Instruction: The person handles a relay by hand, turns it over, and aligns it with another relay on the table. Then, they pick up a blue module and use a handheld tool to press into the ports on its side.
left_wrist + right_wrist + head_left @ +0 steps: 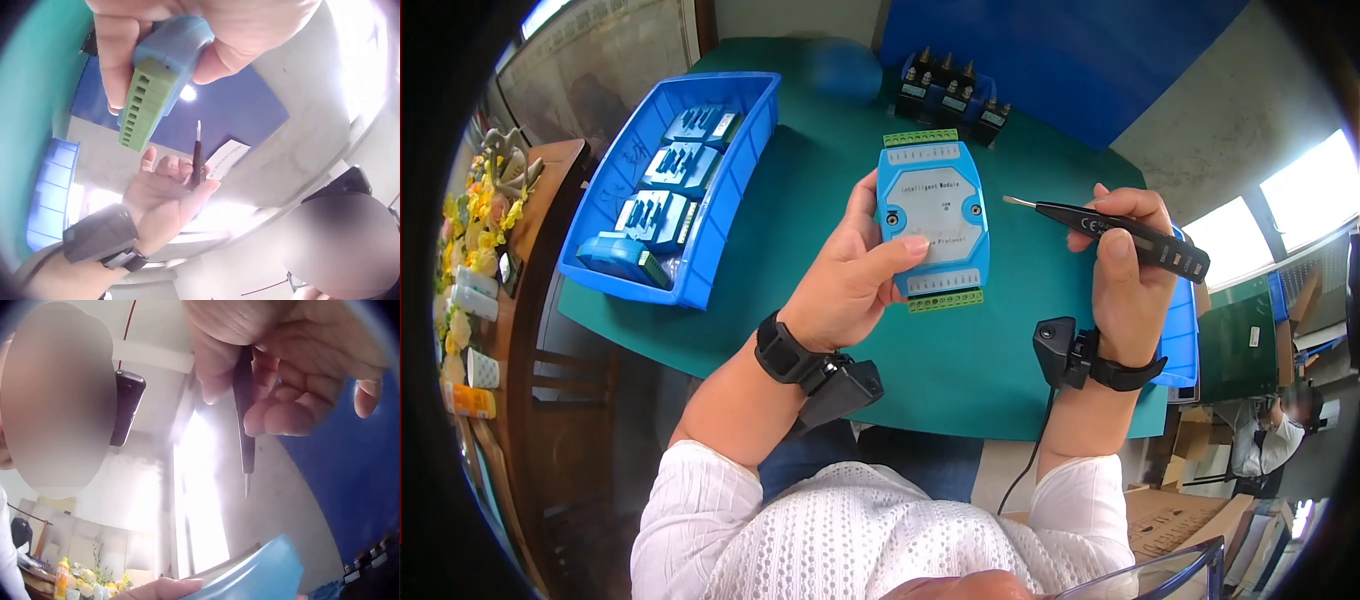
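Note:
My left hand [845,275] grips a blue terminal module [940,225] by its left side, with the thumb over the pale label and the fingers behind. Green terminal blocks run along both ends; one green terminal block [144,103] faces the left wrist camera. In my right hand [1135,305] a black test-pencil screwdriver [1093,224] is pinched between thumb and fingers. Its metal tip points left at the module's right side, a small gap apart in the head view. The right wrist view shows the screwdriver [245,437] above a blue corner of the module [269,572].
On the green table [820,150], a blue bin [725,230] at left holds several blue modules [655,218]. Black parts with metal studs [950,100] stand at the back. Another blue bin [1180,335] sits beyond my right wrist. A person [1265,440] is in the right background.

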Action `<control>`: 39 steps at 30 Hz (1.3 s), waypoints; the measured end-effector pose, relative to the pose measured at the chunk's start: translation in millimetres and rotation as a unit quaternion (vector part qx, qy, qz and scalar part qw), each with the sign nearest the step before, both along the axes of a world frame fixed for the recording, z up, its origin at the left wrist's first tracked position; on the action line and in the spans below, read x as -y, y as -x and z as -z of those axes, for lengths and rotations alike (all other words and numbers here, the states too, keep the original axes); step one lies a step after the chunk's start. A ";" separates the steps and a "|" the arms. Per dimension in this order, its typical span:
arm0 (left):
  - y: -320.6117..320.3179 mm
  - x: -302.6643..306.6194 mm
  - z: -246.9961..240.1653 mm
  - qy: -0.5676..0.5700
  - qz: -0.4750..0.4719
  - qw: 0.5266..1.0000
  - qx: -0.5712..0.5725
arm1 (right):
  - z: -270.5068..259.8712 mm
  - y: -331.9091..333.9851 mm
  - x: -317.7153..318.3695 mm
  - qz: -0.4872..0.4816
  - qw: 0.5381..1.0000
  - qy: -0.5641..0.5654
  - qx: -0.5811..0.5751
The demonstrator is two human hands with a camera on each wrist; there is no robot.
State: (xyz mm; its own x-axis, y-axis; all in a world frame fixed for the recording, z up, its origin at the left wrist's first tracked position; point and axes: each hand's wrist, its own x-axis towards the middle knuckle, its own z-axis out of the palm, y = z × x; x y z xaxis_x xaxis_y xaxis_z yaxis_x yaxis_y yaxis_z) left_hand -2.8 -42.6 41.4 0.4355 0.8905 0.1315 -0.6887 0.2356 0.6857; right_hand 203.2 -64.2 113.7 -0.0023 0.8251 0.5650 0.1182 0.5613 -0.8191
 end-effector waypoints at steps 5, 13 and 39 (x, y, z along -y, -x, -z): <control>0.7 -0.2 0.5 -0.044 -0.035 0.998 -0.037 | 1.1 -2.7 -1.4 -0.022 1.000 -0.003 -0.004; 4.1 -2.3 -1.4 0.030 0.025 0.999 -0.009 | 7.0 -3.5 -10.3 -0.067 0.997 -0.036 -0.025; -2.6 -8.7 7.5 0.026 -0.052 0.996 -0.062 | 85.9 -8.7 -7.9 -0.094 0.976 -0.026 -0.193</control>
State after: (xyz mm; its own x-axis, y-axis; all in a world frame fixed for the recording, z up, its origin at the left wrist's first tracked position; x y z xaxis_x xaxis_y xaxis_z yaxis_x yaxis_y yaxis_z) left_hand -0.2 -33.9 33.9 0.3504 0.9359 0.0357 -0.6221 0.2041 0.7559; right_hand 211.9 -56.3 27.8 0.0702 0.8004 0.5953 -0.3028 0.5857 -0.7518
